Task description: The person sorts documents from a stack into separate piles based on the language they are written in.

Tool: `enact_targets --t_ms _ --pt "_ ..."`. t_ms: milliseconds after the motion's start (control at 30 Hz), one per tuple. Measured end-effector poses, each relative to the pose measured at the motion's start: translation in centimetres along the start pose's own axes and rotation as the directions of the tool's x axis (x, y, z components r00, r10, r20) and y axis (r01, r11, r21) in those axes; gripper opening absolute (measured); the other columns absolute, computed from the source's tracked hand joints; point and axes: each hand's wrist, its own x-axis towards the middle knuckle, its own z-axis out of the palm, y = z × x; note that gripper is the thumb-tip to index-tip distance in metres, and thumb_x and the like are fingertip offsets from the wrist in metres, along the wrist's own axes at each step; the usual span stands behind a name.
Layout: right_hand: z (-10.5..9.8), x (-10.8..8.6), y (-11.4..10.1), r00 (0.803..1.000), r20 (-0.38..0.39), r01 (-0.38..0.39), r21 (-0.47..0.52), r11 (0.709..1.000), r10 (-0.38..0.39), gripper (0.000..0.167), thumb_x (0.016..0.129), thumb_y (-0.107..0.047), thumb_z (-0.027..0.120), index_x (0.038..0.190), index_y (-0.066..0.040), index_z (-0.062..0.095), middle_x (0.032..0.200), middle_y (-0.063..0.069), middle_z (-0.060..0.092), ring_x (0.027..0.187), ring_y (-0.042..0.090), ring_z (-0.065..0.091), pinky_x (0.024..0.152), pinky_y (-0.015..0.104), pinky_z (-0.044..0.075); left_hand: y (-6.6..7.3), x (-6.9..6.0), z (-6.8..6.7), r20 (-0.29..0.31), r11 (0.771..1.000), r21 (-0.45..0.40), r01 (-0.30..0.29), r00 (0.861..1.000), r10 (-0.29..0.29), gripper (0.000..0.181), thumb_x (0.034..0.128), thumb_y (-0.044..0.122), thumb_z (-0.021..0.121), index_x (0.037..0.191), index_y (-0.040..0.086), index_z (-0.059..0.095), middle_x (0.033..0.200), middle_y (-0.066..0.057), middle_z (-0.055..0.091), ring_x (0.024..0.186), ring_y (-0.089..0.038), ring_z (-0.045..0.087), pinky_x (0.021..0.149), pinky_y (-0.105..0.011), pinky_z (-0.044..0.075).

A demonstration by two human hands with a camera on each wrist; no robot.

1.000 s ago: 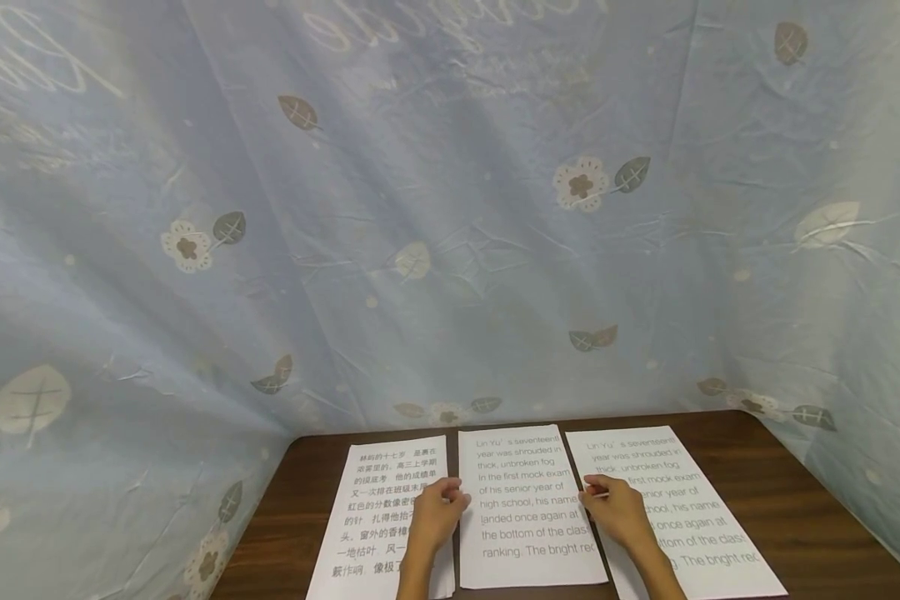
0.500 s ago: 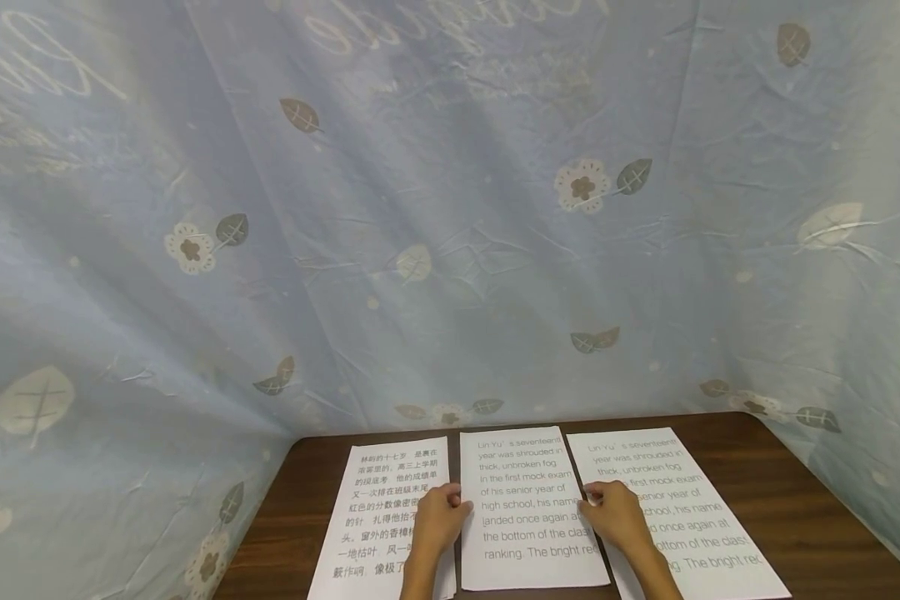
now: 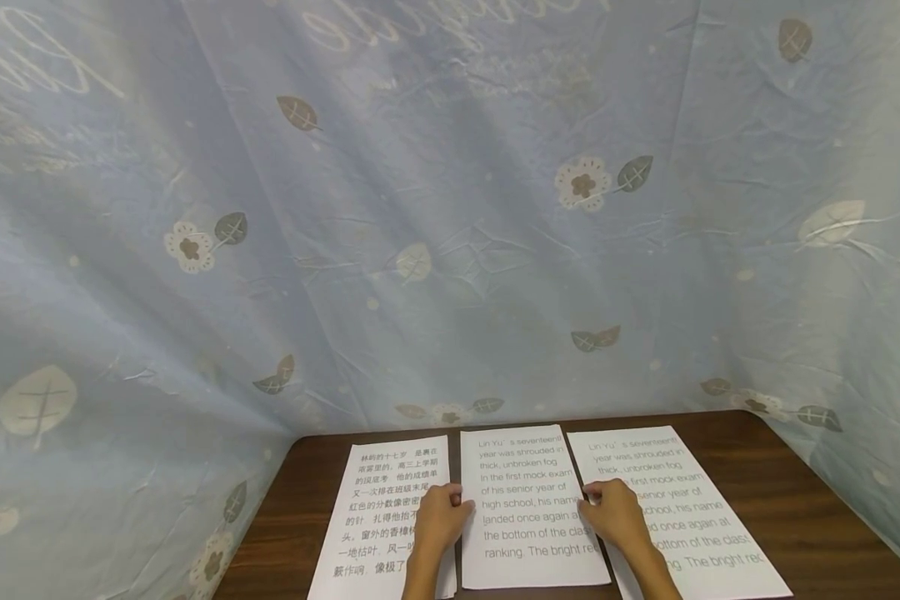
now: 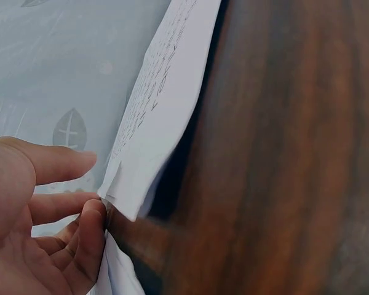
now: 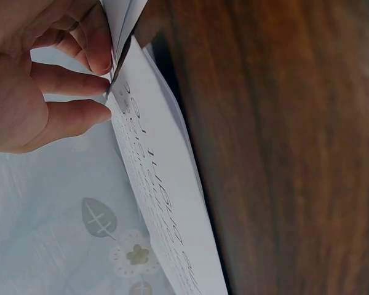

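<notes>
Between the two hands in the head view lies a middle stack of white paper (image 3: 528,517) printed with English text. My left hand (image 3: 437,518) is at its left edge, bent fingers touching the side; in the left wrist view the thumb (image 4: 74,165) stands apart from the index finger. My right hand (image 3: 617,512) is at the opposite edge. In the right wrist view its thumb (image 5: 80,120) and index fingertip touch the paper edge, a gap between them further back. The wrists lie over the neighbouring stacks. The stack's underside is hidden.
A left stack (image 3: 386,500) bears Chinese text, and a right stack (image 3: 690,508) bears English text; narrow gaps part them from the middle one. All lie on a dark wooden table (image 3: 780,475). A pale blue patterned curtain (image 3: 450,208) hangs behind and at the sides.
Both hands stay at the middle stack's edges, shifting only slightly. The left thumb has come a little further over the paper's edge. The stacks look unmoved; the head view drifts very slightly.
</notes>
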Motion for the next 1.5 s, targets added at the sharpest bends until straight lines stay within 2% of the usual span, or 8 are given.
enact_targets --t_ms 200,400,633,733,833,933,1133,1500 --pt "-0.14 -0.15 -0.32 1.000 0.005 0.006 0.000 1.000 -0.006 0.031 0.088 -0.013 0.078 0.112 0.007 0.079 0.132 0.036 0.068 0.129 0.057 0.063 0.100 0.065 0.056 -0.01 -0.02 0.04 -0.004 1.000 0.005 0.002 1.000 -0.002 0.040 0.0884 0.016 0.082 0.122 -0.006 0.076 0.080 -0.002 0.064 0.066 -0.013 0.058 0.054 -0.024 0.045" --pt "-0.17 -0.23 -0.55 1.000 0.004 0.002 -0.004 1.000 -0.002 0.031 0.088 -0.013 0.078 0.112 0.007 0.079 0.131 0.036 0.069 0.121 0.054 0.068 0.091 0.059 0.060 -0.12 0.09 0.08 -0.007 1.000 -0.006 0.012 1.000 -0.012 0.040 0.0886 0.016 0.081 0.123 -0.005 0.076 0.083 -0.002 0.065 0.069 -0.013 0.058 0.056 -0.024 0.046" --pt "-0.12 -0.17 -0.69 1.000 0.011 -0.012 -0.009 1.000 0.012 0.032 0.089 -0.012 0.077 0.115 0.007 0.078 0.133 0.036 0.067 0.127 0.056 0.064 0.097 0.063 0.056 -0.20 0.15 0.10 -0.010 1.000 -0.013 0.024 1.000 -0.024 0.039 0.0890 0.016 0.081 0.121 -0.005 0.076 0.091 -0.006 0.068 0.075 -0.015 0.061 0.060 -0.027 0.050" --pt "-0.08 -0.20 -0.68 1.000 0.014 -0.018 -0.006 1.000 0.018 0.032 0.089 -0.013 0.077 0.115 0.006 0.078 0.130 0.036 0.069 0.116 0.052 0.069 0.092 0.059 0.059 -0.25 0.21 0.14 -0.006 1.000 -0.007 0.025 1.000 -0.025 0.039 0.0888 0.017 0.081 0.121 -0.006 0.076 0.094 -0.009 0.070 0.077 -0.016 0.063 0.062 -0.029 0.052" --pt "-0.06 -0.26 -0.59 1.000 0.020 -0.023 0.005 1.000 0.023 0.033 0.089 -0.013 0.077 0.115 0.006 0.078 0.118 0.032 0.075 0.093 0.036 0.074 0.080 0.050 0.061 -0.28 0.26 0.17 0.001 1.000 -0.004 0.027 1.000 -0.027 0.039 0.0892 0.017 0.081 0.121 -0.006 0.076 0.096 -0.011 0.072 0.078 -0.016 0.064 0.063 -0.030 0.053" --pt "-0.08 -0.33 -0.52 0.999 0.027 -0.023 0.010 1.000 0.023 0.033 0.088 -0.013 0.078 0.116 0.006 0.078 0.106 0.025 0.078 0.082 0.021 0.069 0.074 0.044 0.059 -0.30 0.11 0.19 0.004 1.000 -0.004 0.021 1.000 -0.021 0.039 0.0894 0.016 0.081 0.121 -0.007 0.076 0.097 -0.013 0.074 0.076 -0.016 0.066 0.062 -0.031 0.055" --pt "-0.13 -0.48 -0.57 0.999 0.027 -0.018 0.008 1.000 0.018 0.034 0.088 -0.013 0.078 0.115 0.006 0.078 0.102 0.019 0.078 0.085 0.024 0.071 0.077 0.049 0.060 -0.19 0.04 0.25 -0.008 0.999 0.009 0.038 0.999 -0.038 0.041 0.0887 0.017 0.081 0.121 -0.007 0.076 0.105 -0.018 0.074 0.085 -0.020 0.069 0.071 -0.037 0.060" --pt "0.02 -0.17 -0.42 0.999 0.030 -0.014 -0.001 1.000 0.014 0.034 0.089 -0.013 0.078 0.117 0.005 0.077 0.111 0.023 0.077 0.088 0.024 0.071 0.078 0.048 0.060 -0.20 0.28 0.13 -0.015 1.000 0.007 0.020 1.000 -0.020 0.038 0.0885 0.017 0.081 0.120 -0.004 0.077 0.110 -0.021 0.076 0.096 -0.028 0.073 0.081 -0.045 0.062"
